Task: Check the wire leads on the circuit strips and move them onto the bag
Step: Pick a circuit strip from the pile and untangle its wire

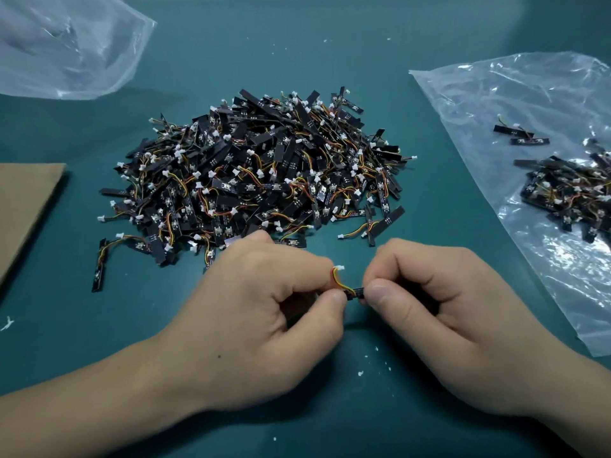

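Observation:
A big heap of black circuit strips (pixel 261 170) with red, yellow and orange wire leads and white plugs lies mid-table. In front of it my left hand (pixel 261 312) and my right hand (pixel 426 312) pinch one circuit strip (pixel 355 291) between thumbs and forefingers, just above the mat. Its wire lead curls up to a white plug (pixel 339 268) between the hands. Most of this strip is hidden by my fingers. At the right lies a clear plastic bag (pixel 515 94) carrying a smaller pile of strips (pixel 562 190).
A second, crumpled clear bag (pixel 66 51) sits at the back left. A brown cardboard sheet (pixel 23 206) lies at the left edge. Stray strips (pixel 99 266) lie at the heap's front left. Small white crumbs dot the teal mat (pixel 330 408).

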`<state>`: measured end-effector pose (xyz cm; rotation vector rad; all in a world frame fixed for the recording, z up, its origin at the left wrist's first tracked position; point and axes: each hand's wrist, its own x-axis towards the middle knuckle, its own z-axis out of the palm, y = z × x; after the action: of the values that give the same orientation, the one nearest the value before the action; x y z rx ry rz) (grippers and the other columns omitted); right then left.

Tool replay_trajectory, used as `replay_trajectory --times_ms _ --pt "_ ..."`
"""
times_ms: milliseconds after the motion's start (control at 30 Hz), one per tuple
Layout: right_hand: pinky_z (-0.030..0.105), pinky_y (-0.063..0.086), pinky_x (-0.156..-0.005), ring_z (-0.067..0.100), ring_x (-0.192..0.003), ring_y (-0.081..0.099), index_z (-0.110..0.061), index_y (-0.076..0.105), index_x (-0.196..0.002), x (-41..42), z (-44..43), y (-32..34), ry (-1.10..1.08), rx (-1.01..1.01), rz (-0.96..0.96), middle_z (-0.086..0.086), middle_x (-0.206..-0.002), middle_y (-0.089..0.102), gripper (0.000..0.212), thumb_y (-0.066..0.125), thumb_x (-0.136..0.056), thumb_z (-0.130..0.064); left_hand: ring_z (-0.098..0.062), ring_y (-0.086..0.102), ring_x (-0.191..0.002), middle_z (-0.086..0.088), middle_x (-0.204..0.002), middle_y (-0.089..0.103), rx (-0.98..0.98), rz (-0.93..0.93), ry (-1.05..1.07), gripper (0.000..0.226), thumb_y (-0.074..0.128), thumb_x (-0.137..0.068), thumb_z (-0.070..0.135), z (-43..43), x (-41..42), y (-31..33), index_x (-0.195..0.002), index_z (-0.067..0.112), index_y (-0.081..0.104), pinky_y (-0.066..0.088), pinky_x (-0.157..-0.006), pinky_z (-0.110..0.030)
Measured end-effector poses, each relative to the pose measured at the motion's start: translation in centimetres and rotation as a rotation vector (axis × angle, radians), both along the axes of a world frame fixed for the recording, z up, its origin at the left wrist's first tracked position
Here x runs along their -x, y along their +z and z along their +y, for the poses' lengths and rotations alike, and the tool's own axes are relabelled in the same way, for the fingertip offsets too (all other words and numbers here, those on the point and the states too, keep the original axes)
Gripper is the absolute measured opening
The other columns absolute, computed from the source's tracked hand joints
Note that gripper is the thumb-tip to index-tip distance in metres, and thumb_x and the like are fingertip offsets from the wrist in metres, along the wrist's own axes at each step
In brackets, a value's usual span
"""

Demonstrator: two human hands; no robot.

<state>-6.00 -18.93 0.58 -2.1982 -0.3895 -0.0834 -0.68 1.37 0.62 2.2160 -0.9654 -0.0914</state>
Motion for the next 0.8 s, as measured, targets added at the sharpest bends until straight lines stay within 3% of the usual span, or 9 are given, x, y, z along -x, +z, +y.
replay_trajectory --times_ms 267,533,800 --pt "0.017 0.039 -0.057 0.01 -0.062 0.055 -0.033 0.061 -0.084 0.08 0.15 0.23 0.022 -0.038 0.041 -0.016 -0.068 0.056 0.018 0.051 -0.098 -0.036 -0.019 0.048 -0.057 0.002 -0.055 0.052 -0.002 -0.013 -0.048 0.039 0.046 -0.097 0.032 0.14 -0.23 0.28 -0.069 0.015 0.066 0.034 -0.068 -0.015" --pt "0.029 0.044 -0.059 0.016 -0.065 0.057 -0.028 0.06 -0.084 0.16 0.05 0.01 0.0 -0.021 0.04 -0.003 -0.071 0.061 0.023 0.047 -0.101 -0.036 -0.018 0.05 -0.056 0.003 -0.055 0.051 -0.016 0.002 -0.061 0.032 0.047 -0.093 0.029 0.03 -0.2 0.38 -0.07 0.022 0.068 0.032 -0.072 -0.009" --pt "0.029 0.046 -0.063 0.015 -0.071 0.061 -0.028 0.06 -0.088 0.13 0.01 -0.11 0.012 0.001 0.054 -0.009 -0.076 0.064 0.023 0.044 -0.103 -0.035 -0.019 0.051 -0.058 0.003 -0.056 0.052 0.016 0.012 -0.074 0.031 0.047 -0.092 0.027 0.07 -0.17 0.44 -0.07 0.023 0.068 0.033 -0.07 -0.007"
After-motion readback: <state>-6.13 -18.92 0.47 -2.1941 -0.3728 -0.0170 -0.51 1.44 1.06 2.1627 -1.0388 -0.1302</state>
